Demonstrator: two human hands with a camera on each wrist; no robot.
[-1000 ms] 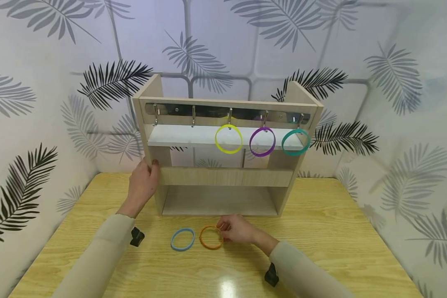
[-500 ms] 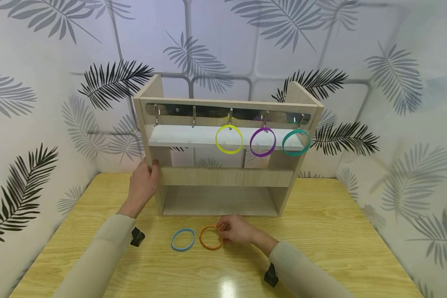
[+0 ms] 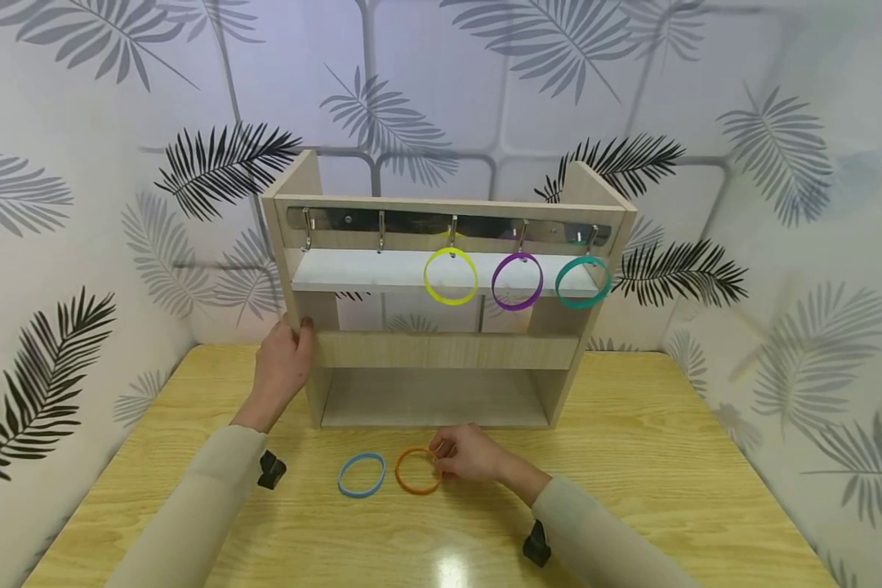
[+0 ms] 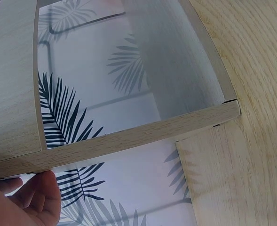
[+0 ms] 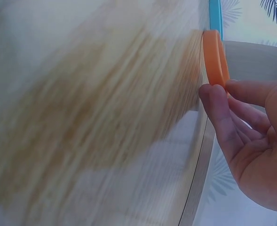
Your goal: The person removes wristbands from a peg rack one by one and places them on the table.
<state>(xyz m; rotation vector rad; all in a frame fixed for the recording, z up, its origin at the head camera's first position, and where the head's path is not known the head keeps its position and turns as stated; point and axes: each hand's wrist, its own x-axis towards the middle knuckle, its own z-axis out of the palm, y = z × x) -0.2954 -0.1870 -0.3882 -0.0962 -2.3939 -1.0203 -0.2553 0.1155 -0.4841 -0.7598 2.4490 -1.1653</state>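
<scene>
On the table in front of the wooden rack [image 3: 448, 351], an orange wristband [image 3: 417, 491] lies flat. My right hand [image 3: 472, 453] pinches its right edge between thumb and fingertips, which the right wrist view shows closely around the orange band [image 5: 214, 59]. A light blue wristband [image 3: 362, 494] lies just left of it, untouched. My left hand [image 3: 282, 363] grips the rack's left side panel, thumb on the front edge; in the left wrist view some fingers of that hand [image 4: 37, 200] pass behind the panel and are partly hidden.
A metal hook strip [image 3: 419, 222] runs along the rack's top. A yellow wristband [image 3: 451, 302], a purple wristband [image 3: 516, 307] and a teal wristband [image 3: 583, 305] hang from its three right hooks. The two left hooks hold nothing. Patterned walls stand behind and beside the table [image 3: 669, 457].
</scene>
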